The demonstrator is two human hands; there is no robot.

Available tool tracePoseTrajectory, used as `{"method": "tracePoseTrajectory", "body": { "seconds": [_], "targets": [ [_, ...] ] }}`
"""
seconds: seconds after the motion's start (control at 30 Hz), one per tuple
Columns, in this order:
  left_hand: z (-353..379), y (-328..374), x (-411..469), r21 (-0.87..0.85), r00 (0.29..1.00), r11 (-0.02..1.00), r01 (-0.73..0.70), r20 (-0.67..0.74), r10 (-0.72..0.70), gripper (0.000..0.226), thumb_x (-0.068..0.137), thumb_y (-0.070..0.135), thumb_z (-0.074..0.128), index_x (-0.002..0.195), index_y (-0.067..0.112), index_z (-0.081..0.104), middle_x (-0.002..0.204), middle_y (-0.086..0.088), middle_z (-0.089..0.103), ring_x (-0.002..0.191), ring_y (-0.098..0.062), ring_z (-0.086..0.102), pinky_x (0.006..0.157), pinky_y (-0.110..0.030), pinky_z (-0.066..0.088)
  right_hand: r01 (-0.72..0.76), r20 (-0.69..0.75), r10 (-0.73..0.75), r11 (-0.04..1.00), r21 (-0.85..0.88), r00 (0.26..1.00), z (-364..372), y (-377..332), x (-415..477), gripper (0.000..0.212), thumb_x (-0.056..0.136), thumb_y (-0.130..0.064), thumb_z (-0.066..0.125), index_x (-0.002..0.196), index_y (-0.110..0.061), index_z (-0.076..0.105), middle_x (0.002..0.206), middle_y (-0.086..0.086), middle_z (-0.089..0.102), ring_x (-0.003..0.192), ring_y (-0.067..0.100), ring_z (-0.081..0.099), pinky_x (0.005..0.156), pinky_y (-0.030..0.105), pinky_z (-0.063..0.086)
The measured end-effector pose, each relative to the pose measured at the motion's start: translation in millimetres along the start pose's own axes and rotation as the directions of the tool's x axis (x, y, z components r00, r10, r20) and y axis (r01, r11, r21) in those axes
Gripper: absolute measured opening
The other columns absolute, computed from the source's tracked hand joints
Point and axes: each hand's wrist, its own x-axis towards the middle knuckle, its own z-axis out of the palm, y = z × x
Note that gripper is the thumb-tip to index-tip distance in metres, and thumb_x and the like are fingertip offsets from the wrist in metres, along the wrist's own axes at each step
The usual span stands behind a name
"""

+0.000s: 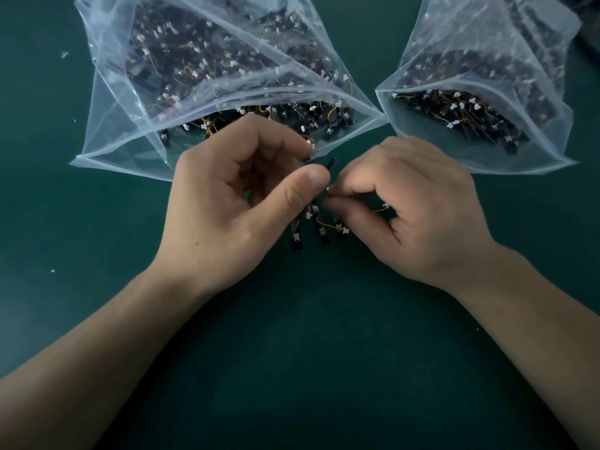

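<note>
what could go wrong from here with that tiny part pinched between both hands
1. The small black part is pinched only at the fingertips of the left hand and right hand, so it may slip out.
2. If dropped, it would likely land among the loose parts on the green mat and get mixed up.
3. The left bag lies open just behind the hands, so a nudge could spill more parts.

Glossy clear plastic bags (227, 43), matt table (292, 352)
</note>
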Motion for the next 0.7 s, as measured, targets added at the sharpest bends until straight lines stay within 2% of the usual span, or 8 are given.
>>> {"method": "tracePoseTrajectory", "body": {
  "seconds": [0.13, 0.23, 0.33, 0.4, 0.53, 0.7],
  "targets": [
    [-1.8, 0.9, -0.3, 0.103, 1.000, 0.994, 0.022, 0.010, -0.023, 0.010, 0.099, 0.022, 0.066, 0.091, 0.022, 0.073, 0.077, 0.005, 0.069, 0.063, -0.012, 0.060, 0.057, -0.021, 0.044, 0.006, 0.003, -0.006, 1.000, -0.004, 1.000, 0.9, 0.7, 0.9, 0.022, 0.104, -0.018, 0.069, 0.091, -0.002, 0.074, 0.086, 0.008, 0.072, 0.072, 0.031, 0.062, 0.065, 0.050, 0.047],
    [-1.6, 1.3, 1.2, 0.185, 0.999, 0.982, 0.033, -0.017, -0.030, 0.018, 0.100, 0.017, 0.066, 0.087, 0.027, 0.073, 0.069, 0.007, 0.068, 0.061, -0.011, 0.059, 0.056, -0.016, 0.041, -0.016, -0.004, 0.016, 0.999, 0.042, 1.000, 1.0, 1.0, 0.7, 0.020, 0.103, -0.015, 0.069, 0.091, 0.000, 0.074, 0.086, 0.008, 0.071, 0.074, 0.029, 0.063, 0.070, 0.042, 0.050],
    [-1.9, -0.8, 2.9, 0.167, 0.997, 0.983, 0.076, -0.027, -0.072, 0.021, 0.101, 0.017, 0.064, 0.081, 0.023, 0.071, 0.068, 0.004, 0.066, 0.057, -0.010, 0.055, 0.055, -0.017, 0.039, -0.038, -0.007, 0.039, 0.994, 0.104, 0.999, 0.1, 0.2, 0.8, 0.012, 0.099, -0.008, 0.074, 0.094, 0.002, 0.076, 0.092, 0.010, 0.072, 0.083, 0.023, 0.066, 0.081, 0.029, 0.052],
    [-1.9, -2.0, 3.7, 0.125, 0.996, 0.988, 0.088, -0.025, -0.085, 0.021, 0.101, 0.016, 0.063, 0.081, 0.018, 0.071, 0.069, 0.003, 0.067, 0.056, -0.011, 0.055, 0.054, -0.018, 0.038, -0.053, -0.007, 0.055, 0.991, 0.120, 0.998, -0.6, -0.1, 0.6, 0.006, 0.098, -0.004, 0.075, 0.099, 0.002, 0.076, 0.097, 0.011, 0.072, 0.088, 0.020, 0.067, 0.085, 0.025, 0.052],
    [-1.2, -2.7, 4.5, 0.055, 0.993, 0.991, 0.119, 0.005, -0.120, 0.022, 0.101, 0.012, 0.063, 0.080, 0.014, 0.069, 0.061, 0.013, 0.060, 0.051, 0.000, 0.046, 0.052, -0.009, 0.032, -0.081, -0.047, 0.088, 0.988, 0.132, 0.995, -2.2, -0.7, 1.0, 0.008, 0.098, -0.005, 0.075, 0.101, 0.002, 0.077, 0.097, 0.009, 0.074, 0.087, 0.016, 0.067, 0.083, 0.023, 0.052],
    [-2.3, -0.4, 3.1, 0.032, 0.995, 0.995, 0.092, 0.039, -0.094, 0.022, 0.098, 0.009, 0.062, 0.076, 0.012, 0.067, 0.066, 0.002, 0.067, 0.052, -0.003, 0.050, 0.053, -0.013, 0.035, -0.162, -0.091, 0.179, 0.972, 0.169, 0.980, -1.8, -7.7, 2.7, 0.008, 0.097, -0.009, 0.077, 0.097, -0.001, 0.077, 0.092, 0.000, 0.069, 0.084, 0.006, 0.062, 0.080, 0.016, 0.046]
  ]
}}
